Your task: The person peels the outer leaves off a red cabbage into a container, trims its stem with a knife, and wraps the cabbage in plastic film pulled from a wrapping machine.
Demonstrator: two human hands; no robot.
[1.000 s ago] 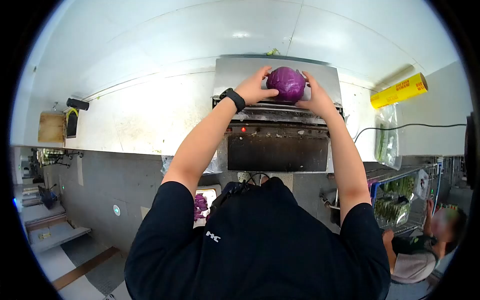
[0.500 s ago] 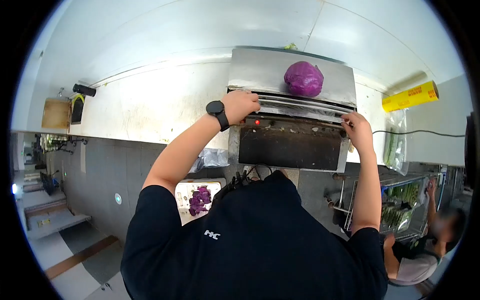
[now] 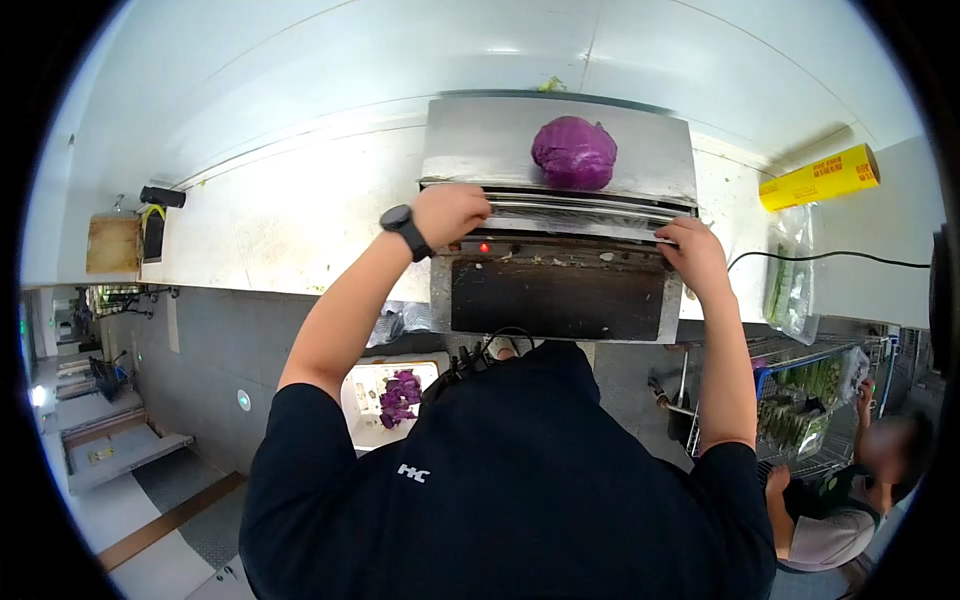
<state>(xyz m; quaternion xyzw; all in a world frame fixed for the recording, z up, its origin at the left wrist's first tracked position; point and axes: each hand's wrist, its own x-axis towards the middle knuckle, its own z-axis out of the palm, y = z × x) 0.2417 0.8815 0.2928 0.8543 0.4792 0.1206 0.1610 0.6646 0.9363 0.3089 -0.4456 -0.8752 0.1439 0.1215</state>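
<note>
A whole purple cabbage [image 3: 574, 153] rests on the steel top of a wrapping machine [image 3: 640, 158], behind its rollers. Clear film [image 3: 570, 222] lies across the rollers between my hands. My left hand [image 3: 450, 216], below a black watch, has its fingers closed at the film's left end. At the right end my right hand [image 3: 694, 250] pinches the film's edge between thumb and fingers. Nearer to me is the machine's dark plate [image 3: 558, 298], with a red light above its left part and small scraps along its back edge.
A yellow roll [image 3: 820, 178] and bagged green vegetables [image 3: 791, 280] lie on the right of the white counter [image 3: 260, 230], near a black cable. Below it, a white bin [image 3: 362, 400] holds purple leaves. A person [image 3: 830, 515] is beside a wire rack [image 3: 800, 455] at lower right.
Both hands have let go of the cabbage, which stays on the machine top. They moved apart and down to the two ends of the film. The view has shifted slightly.
</note>
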